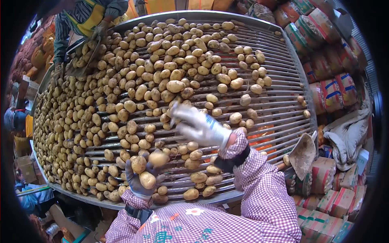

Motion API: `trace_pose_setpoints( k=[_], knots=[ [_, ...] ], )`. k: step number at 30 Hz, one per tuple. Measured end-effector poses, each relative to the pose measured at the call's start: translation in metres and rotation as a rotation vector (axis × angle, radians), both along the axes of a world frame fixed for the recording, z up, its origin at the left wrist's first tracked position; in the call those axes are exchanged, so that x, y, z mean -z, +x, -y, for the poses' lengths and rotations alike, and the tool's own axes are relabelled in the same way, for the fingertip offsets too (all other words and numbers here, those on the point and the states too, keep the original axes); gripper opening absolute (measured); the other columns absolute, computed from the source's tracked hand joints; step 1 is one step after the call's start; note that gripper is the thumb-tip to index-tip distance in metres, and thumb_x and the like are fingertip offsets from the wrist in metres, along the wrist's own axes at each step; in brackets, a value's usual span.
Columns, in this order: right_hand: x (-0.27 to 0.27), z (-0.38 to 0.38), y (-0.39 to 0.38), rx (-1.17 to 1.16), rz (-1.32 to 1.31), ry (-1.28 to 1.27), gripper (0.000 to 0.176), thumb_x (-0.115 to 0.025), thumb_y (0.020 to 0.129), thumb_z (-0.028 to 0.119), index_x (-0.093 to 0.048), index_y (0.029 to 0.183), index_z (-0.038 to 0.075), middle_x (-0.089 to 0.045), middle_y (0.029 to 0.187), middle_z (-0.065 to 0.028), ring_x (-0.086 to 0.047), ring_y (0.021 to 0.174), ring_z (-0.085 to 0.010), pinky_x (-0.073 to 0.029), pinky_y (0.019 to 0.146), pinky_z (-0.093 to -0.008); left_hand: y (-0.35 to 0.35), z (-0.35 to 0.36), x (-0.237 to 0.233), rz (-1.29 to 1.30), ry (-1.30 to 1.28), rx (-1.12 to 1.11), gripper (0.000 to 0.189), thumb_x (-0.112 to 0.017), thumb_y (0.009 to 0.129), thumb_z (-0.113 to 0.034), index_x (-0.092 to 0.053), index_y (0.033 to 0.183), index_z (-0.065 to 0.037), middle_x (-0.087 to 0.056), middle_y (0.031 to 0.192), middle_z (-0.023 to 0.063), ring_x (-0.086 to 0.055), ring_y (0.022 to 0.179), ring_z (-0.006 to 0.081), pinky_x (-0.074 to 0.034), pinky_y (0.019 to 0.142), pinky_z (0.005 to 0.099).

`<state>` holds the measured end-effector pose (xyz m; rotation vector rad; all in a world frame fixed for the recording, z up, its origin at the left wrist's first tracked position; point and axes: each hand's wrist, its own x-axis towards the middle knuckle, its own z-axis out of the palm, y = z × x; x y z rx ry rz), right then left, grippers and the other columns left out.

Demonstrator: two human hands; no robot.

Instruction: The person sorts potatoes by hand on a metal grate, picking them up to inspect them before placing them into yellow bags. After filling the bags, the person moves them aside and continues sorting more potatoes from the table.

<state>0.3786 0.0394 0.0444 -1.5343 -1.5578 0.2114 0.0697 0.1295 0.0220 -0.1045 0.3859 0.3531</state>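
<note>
My left hand [142, 191], in a grey glove, is cupped palm up near the front edge of the rack. Its fingers curl round potatoes [147, 180], and another potato [158, 158] beside the fingers is blurred. My right hand [200, 127] wears a white glove and is smeared by motion. Its fingers stretch left over the bars, spread apart, with nothing visible in them. Around both hands, loose potatoes [175, 86] lie on a rack of parallel metal bars [279, 97], thickest on the left and toward the far side.
Another person in a yellow apron [91, 20] works at the far left corner, beside a scoop-like tool [83, 71]. Stacked cartons [334, 93] line the right side. A dirty scoop [303, 156] rests at the rack's right end, near a grey cloth [346, 133].
</note>
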Motion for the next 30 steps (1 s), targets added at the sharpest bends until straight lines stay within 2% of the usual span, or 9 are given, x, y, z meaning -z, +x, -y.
trace_pose_setpoints(
  k=[2,5,7,12,20,22,25,26,30],
  knots=[
    [-0.006,-0.01,0.052,0.192,0.165,0.041,0.03,-0.071,0.087,0.016,-0.065,0.113,0.002,-0.066,0.111,-0.0191,-0.065,0.101,-0.0389,-0.054,0.09,-0.0472,0.011,0.002,-0.004,0.136,-0.109,-0.028,0.074,-0.055,0.097,-0.062,-0.054,0.14,-0.002,-0.039,0.156,0.0278,-0.034,0.146,0.0521,-0.056,0.09,0.0689],
    [0.037,-0.008,0.132,0.722,0.475,-0.532,0.036,-0.061,0.092,0.032,-0.062,0.119,0.008,-0.063,0.127,-0.0189,-0.064,0.109,-0.0393,-0.052,0.093,-0.0513,-0.003,-0.001,0.008,0.117,-0.099,0.011,0.077,-0.052,0.097,-0.065,-0.057,0.136,0.001,-0.048,0.147,0.0267,-0.037,0.144,0.0492,-0.059,0.084,0.0626],
    [0.073,0.005,0.168,0.771,0.591,-0.748,0.048,-0.063,0.091,0.039,-0.06,0.13,0.011,-0.056,0.144,-0.0177,-0.058,0.124,-0.0395,-0.048,0.101,-0.0529,-0.007,0.002,0.015,0.084,0.012,0.012,0.08,-0.047,0.098,-0.069,-0.06,0.133,0.001,-0.052,0.144,0.0262,-0.042,0.142,0.0455,-0.059,0.081,0.0549],
    [0.022,-0.023,0.158,0.63,0.366,-1.222,0.057,-0.065,0.088,0.044,-0.062,0.134,0.011,-0.061,0.138,-0.0187,-0.062,0.125,-0.0345,-0.048,0.103,-0.0484,-0.001,0.001,0.012,0.025,0.09,0.07,0.095,-0.043,0.096,-0.072,-0.052,0.138,0.013,-0.053,0.141,0.0318,-0.06,0.125,0.043,-0.061,0.078,0.0488],
    [0.039,-0.057,0.101,0.375,0.323,-0.275,0.047,-0.066,0.094,0.026,-0.058,0.137,0.01,-0.058,0.132,-0.0259,-0.061,0.117,-0.0431,-0.052,0.097,-0.0477,0.0,-0.003,-0.005,0.04,0.031,0.176,0.09,-0.035,0.101,-0.07,-0.056,0.135,0.011,-0.063,0.131,0.0269,-0.066,0.116,0.0368,-0.058,0.096,0.0478],
    [0.052,-0.082,0.091,0.155,0.316,-0.337,0.051,-0.068,0.093,0.026,-0.057,0.14,0.009,-0.055,0.14,-0.0268,-0.059,0.123,-0.044,-0.051,0.1,-0.0467,-0.006,0.01,-0.001,-0.264,0.576,0.083,0.076,-0.028,0.108,-0.058,-0.059,0.134,0.007,-0.066,0.125,0.0245,-0.067,0.111,0.0325,-0.053,0.101,0.0435],
    [0.079,-0.112,0.087,0.295,0.448,-0.608,0.064,-0.07,0.091,0.035,-0.051,0.146,0.011,-0.051,0.145,-0.0278,-0.061,0.121,-0.0441,-0.052,0.099,-0.0479,-0.01,0.014,0.024,-0.133,0.29,-0.051,0.074,-0.045,0.101,-0.062,-0.064,0.126,0.005,-0.066,0.127,0.026,-0.062,0.121,0.0418,-0.049,0.107,0.0526],
    [0.053,-0.122,0.072,0.345,0.41,-0.782,0.066,-0.071,0.089,0.037,-0.051,0.145,0.007,-0.051,0.145,-0.0281,-0.059,0.123,-0.0449,-0.052,0.1,-0.0489,-0.01,0.012,0.036,0.164,0.2,-0.12,0.062,-0.048,0.104,-0.054,-0.062,0.131,0.0,-0.063,0.134,0.0237,-0.064,0.121,0.0372,-0.061,0.089,0.048],
    [0.061,-0.133,0.066,0.328,0.569,-0.848,0.059,-0.071,0.087,0.039,-0.053,0.133,0.007,-0.061,0.128,-0.0257,-0.066,0.107,-0.0444,-0.055,0.09,-0.0514,-0.024,0.006,0.041,0.099,0.165,-0.073,0.07,-0.048,0.102,-0.06,-0.062,0.13,0.003,-0.06,0.138,0.022,-0.061,0.125,0.038,-0.065,0.08,0.0498]
  ],
)
